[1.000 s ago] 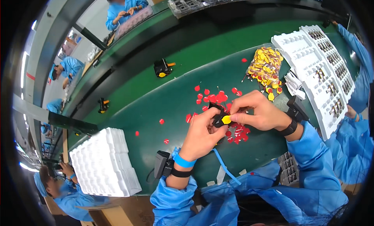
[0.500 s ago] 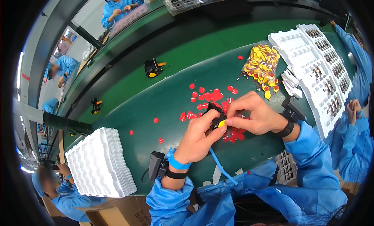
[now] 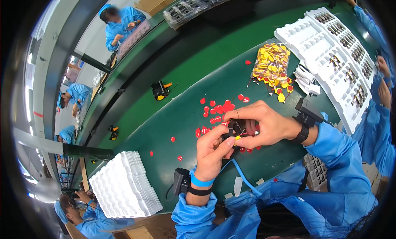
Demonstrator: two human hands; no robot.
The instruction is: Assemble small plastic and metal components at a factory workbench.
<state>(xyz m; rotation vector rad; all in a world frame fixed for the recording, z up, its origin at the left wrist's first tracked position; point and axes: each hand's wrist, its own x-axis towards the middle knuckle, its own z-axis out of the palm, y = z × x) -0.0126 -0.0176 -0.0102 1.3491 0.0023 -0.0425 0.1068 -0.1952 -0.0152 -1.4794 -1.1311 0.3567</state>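
Over the green worktop, my left hand grips a small black plastic part from its left side, thumb pressed near a yellow disc on the part's near side. My right hand closes on the same part from the right, thumb by the yellow disc and index finger bent over the top. The fingers hide much of the part, and thin wires show between them. Red round stickers lie scattered just beyond and beneath the hands.
A clear bag of yellow discs with wires lies beyond my right hand, beside white foam trays holding metal parts. Stacked white trays stand left. A black-and-yellow assembly sits on the green conveyor. Co-workers in blue sit around.
My right hand's fingers have shifted from a pinch at the yellow disc to a wider hold over the black part. The part is turned in my hands; the view has swung slightly.
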